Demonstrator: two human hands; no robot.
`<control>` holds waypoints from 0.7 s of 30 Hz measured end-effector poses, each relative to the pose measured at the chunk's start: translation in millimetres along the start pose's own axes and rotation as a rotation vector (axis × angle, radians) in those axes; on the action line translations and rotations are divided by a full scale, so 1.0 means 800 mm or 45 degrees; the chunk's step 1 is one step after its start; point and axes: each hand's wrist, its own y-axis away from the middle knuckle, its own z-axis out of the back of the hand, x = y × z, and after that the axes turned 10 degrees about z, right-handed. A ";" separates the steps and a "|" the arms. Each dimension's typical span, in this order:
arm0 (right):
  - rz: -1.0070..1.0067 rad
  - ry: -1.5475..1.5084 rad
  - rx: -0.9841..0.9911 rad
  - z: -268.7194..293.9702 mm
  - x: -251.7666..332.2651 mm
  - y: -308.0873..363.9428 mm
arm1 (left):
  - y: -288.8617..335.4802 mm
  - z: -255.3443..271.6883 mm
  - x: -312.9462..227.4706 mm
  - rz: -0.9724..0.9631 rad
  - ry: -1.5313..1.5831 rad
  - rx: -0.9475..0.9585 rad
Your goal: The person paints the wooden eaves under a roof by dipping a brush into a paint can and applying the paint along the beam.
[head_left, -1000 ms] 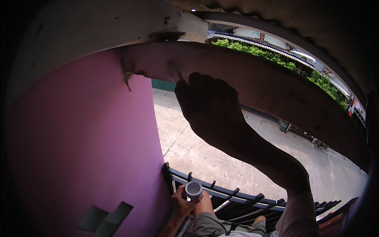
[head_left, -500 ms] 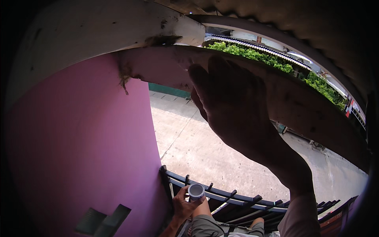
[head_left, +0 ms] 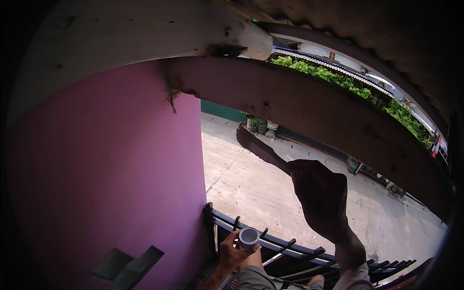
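Note:
My right hand [head_left: 319,198] is closed around the handle of a paintbrush [head_left: 263,149], seen dark against the bright pavement. Its flat bristle end points up and left, apart from and below a long brown wooden beam [head_left: 319,104]. Lower down, my left hand [head_left: 229,253] grips a small round open can [head_left: 249,246] from its left side. A grey surface, seemingly paint, shows inside the can. My knees lie just below and beside it.
A pink wall [head_left: 121,154] stands at left under a pale beam [head_left: 135,38]. Black metal railing [head_left: 285,247] crosses in front of my legs. Beyond it lies a concrete pavement [head_left: 241,179] with potted plants [head_left: 261,124]. Corrugated roofing [head_left: 386,29] hangs overhead.
My right hand has come down and away from the beam, bringing the paintbrush into plain sight. The view has shifted slightly; the left hand still holds the can.

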 end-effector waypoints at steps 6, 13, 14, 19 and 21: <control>0.024 -0.280 -0.119 -0.091 -0.047 -0.073 | 0.004 0.012 -0.019 -0.094 -0.017 -0.017; 0.158 -0.249 -0.276 -0.143 -0.050 -0.175 | 0.008 0.027 -0.024 -0.019 -0.030 -0.054; 0.164 -0.206 -0.297 -0.148 -0.050 -0.187 | 0.006 0.027 -0.026 -0.043 -0.023 -0.041; 0.246 0.085 -0.299 -0.199 -0.056 -0.226 | 0.007 0.029 -0.016 -0.036 -0.030 -0.069; 0.261 0.222 -0.382 -0.224 -0.064 -0.240 | 0.006 0.031 -0.015 -0.046 -0.029 -0.064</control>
